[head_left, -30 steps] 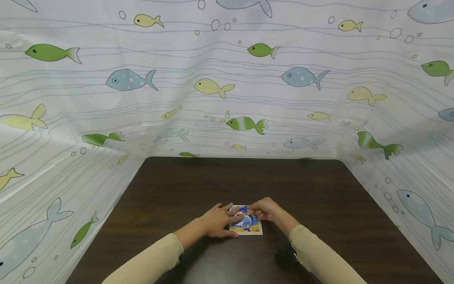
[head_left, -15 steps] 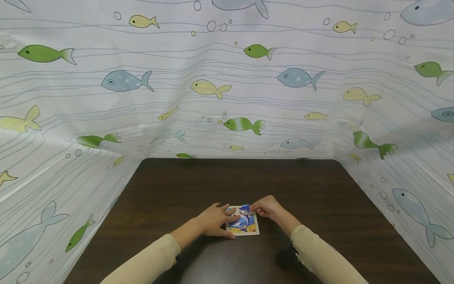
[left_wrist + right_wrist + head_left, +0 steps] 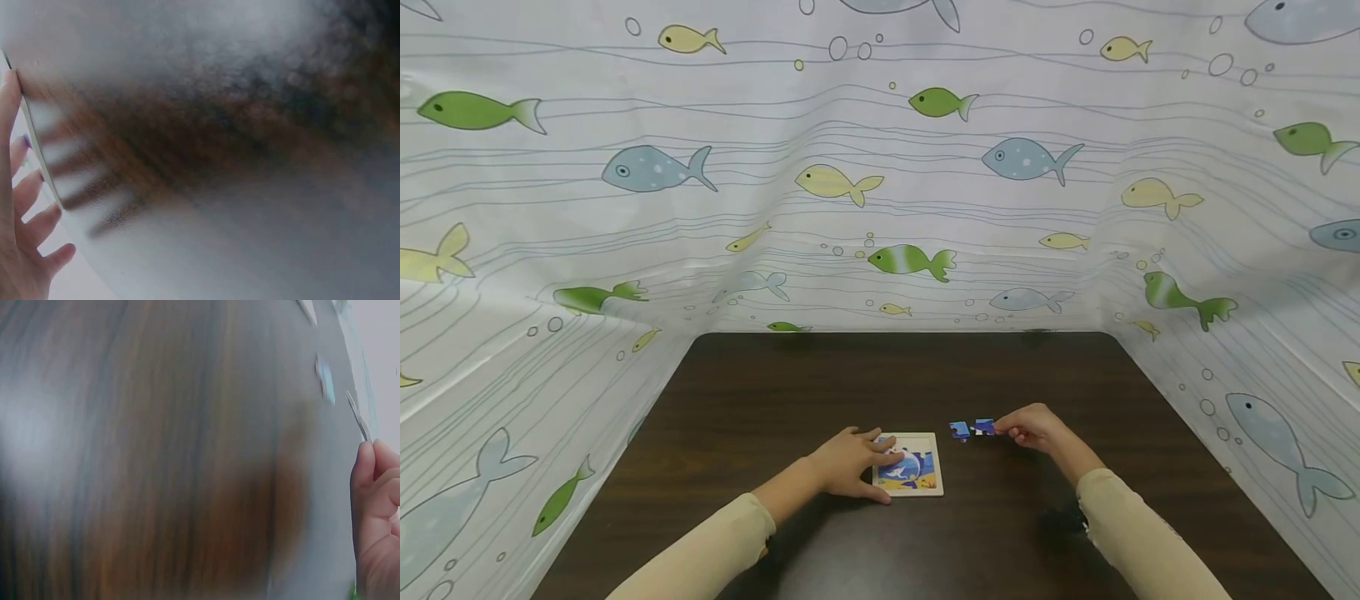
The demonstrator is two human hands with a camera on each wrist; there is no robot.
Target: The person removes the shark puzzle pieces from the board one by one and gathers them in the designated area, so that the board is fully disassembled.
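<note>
My left hand (image 3: 853,463) rests with spread fingers on a small jigsaw puzzle (image 3: 928,475), a pale-framed square with a dolphin picture. Its fingers cover the left part of the picture. In the left wrist view, the fingertips touch the edge of the puzzle board (image 3: 39,150). To the right, my right hand (image 3: 1033,427) pinches a blue puzzle piece (image 3: 984,427) between thumb and finger. A second blue puzzle piece (image 3: 959,430) is just left of it, apart from the board; whether it lies flat on the table I cannot tell. The right wrist view shows the pinched piece (image 3: 358,417) edge-on.
The dark wood table (image 3: 850,379) extends around the puzzle. A white sheet printed with fish (image 3: 850,275) stands along the back and both sides. A dark, unclear object (image 3: 1062,521) is beneath the right forearm.
My right hand has moved right, away from the puzzle's upper right corner, with a piece pinched. Two pieces are now beside the board. The left hand stays on the puzzle.
</note>
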